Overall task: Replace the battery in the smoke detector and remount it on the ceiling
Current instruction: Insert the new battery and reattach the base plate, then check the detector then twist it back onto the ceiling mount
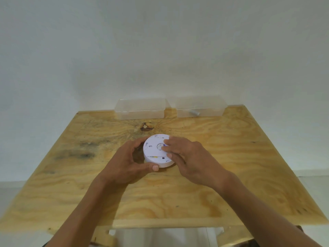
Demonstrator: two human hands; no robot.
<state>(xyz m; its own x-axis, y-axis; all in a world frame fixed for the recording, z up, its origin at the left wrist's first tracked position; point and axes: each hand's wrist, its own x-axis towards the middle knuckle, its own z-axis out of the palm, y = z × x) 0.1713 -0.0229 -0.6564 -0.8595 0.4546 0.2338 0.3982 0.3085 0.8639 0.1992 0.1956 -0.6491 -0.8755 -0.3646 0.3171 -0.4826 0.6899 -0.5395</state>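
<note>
Plywood table (231, 166) | pale wall (160, 41) behind | two clear boxes (140, 108) at far edge

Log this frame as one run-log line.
smoke detector back-up on plywood table | left hand grips its rim | right hand fingers on back | battery in right clear box
</note>
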